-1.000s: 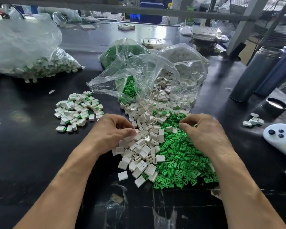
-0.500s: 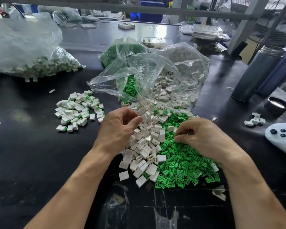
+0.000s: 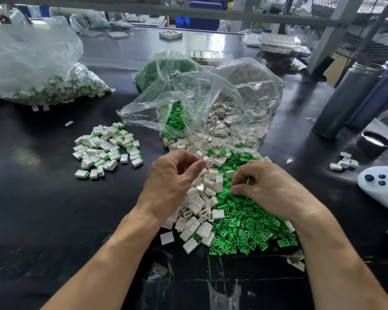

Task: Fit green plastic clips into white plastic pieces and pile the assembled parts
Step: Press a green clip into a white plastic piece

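Because the green clips [image 3: 244, 222] lie right under the right hand [image 3: 269, 189], it is nearer; its fingers curl into them, holding what I cannot tell; the white pieces [image 3: 199, 204] sit beside the left hand [image 3: 170, 180], loosely curled, seemingly empty.

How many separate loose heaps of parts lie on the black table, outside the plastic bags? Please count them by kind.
Assembled parts heap: 1
White pieces, the large heap and the small group at far right, no green visible: 2
Green clips heap: 1
Total: 4
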`<state>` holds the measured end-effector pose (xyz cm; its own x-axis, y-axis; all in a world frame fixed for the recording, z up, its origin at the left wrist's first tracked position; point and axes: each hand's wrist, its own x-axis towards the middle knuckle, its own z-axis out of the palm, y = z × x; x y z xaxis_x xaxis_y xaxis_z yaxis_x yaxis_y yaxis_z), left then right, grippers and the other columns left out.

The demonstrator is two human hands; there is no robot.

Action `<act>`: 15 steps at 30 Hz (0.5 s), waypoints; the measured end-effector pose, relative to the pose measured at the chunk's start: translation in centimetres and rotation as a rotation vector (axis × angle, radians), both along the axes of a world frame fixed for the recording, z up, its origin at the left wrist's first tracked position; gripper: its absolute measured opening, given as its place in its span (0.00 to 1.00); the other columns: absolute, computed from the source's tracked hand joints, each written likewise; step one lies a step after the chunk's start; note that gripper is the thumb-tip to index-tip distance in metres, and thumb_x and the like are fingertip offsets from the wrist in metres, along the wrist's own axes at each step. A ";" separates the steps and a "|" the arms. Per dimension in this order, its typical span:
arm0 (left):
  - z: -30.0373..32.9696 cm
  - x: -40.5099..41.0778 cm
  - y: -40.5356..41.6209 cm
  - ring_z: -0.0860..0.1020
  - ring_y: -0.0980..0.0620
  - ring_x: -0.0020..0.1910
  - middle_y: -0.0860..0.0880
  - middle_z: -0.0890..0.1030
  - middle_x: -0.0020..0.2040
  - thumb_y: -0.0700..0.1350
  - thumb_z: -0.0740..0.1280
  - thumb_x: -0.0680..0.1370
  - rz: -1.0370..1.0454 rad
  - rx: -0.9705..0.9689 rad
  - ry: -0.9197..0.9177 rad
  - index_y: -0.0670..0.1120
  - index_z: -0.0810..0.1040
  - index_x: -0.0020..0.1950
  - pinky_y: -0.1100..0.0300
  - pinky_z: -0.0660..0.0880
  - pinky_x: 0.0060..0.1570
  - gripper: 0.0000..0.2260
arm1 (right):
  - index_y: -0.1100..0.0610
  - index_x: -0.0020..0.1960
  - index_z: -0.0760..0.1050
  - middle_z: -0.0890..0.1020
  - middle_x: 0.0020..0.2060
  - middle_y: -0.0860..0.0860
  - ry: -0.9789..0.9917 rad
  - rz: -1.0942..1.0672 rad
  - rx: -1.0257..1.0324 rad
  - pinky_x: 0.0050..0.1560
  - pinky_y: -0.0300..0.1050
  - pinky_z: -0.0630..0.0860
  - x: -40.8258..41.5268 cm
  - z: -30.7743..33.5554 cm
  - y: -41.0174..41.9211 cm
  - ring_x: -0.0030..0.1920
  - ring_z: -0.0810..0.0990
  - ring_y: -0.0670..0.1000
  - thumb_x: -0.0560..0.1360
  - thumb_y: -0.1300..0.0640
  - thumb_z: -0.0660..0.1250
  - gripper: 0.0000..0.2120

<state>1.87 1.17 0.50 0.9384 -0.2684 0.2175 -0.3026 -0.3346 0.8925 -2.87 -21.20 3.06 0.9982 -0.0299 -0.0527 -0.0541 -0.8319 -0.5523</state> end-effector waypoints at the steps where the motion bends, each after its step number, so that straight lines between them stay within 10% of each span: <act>1: 0.1 -0.1 0.0 0.82 0.58 0.40 0.56 0.84 0.42 0.60 0.70 0.76 0.001 -0.007 -0.004 0.54 0.82 0.49 0.64 0.80 0.40 0.11 | 0.44 0.41 0.83 0.80 0.43 0.41 -0.010 0.000 -0.004 0.45 0.39 0.69 0.0 -0.1 0.1 0.44 0.76 0.40 0.74 0.48 0.78 0.06; 15: 0.6 -0.6 -0.4 0.82 0.55 0.39 0.53 0.85 0.41 0.54 0.75 0.74 -0.031 -0.105 0.027 0.52 0.84 0.48 0.65 0.79 0.39 0.08 | 0.41 0.48 0.80 0.81 0.44 0.37 -0.022 0.090 0.006 0.46 0.32 0.70 -0.5 -0.1 1.5 0.46 0.77 0.35 0.76 0.45 0.75 0.05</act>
<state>1.32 0.77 1.11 0.9360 -0.2744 0.2206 -0.2865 -0.2298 0.9301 -3.36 -19.71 3.01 0.9977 0.0598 -0.0308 0.0325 -0.8295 -0.5576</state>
